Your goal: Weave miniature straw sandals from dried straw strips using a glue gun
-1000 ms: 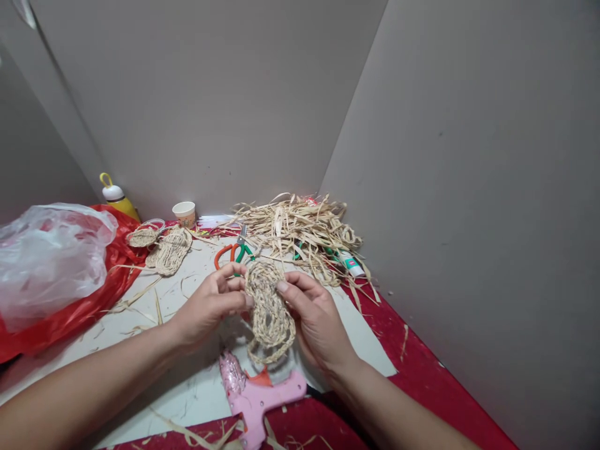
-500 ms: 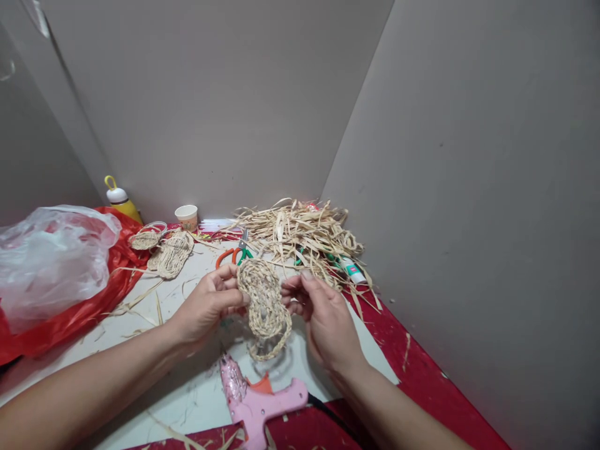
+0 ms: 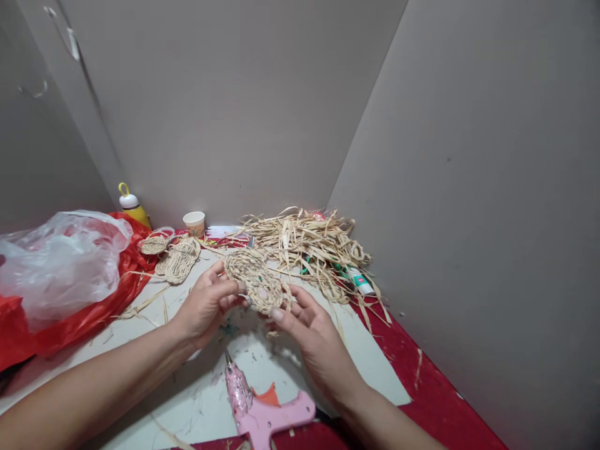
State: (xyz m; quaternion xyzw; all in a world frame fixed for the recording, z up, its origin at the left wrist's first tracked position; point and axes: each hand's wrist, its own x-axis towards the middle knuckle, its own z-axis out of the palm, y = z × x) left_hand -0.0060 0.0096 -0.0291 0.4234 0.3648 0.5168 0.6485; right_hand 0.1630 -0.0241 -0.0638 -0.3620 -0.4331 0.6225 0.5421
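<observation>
A coiled piece of braided straw (image 3: 255,278), shaped like a small shoe sole, is held up above the white board (image 3: 197,400). My left hand (image 3: 210,306) is closed on its left edge, thumb in front and fingers behind. At the lower right end, my right hand (image 3: 307,331) pinches the piece and its loose braid end between thumb and fingers. Just below lies a pink glue gun (image 3: 260,412) with an orange trigger, its nozzle pointing away from me. More braided straw soles (image 3: 180,259) rest at the far left of the board.
A heap of loose straw strips (image 3: 300,244) covers the back, with a white-and-green tube (image 3: 360,281) at its right. A paper cup (image 3: 194,223), a yellow bottle (image 3: 135,209) and a clear plastic bag (image 3: 65,250) on red plastic stand left. Grey panels (image 3: 262,112) enclose the table.
The braided piece has tilted, its lower end swinging up and right. My right hand has moved in to grip that end and the loose braid. The view has shifted slightly.
</observation>
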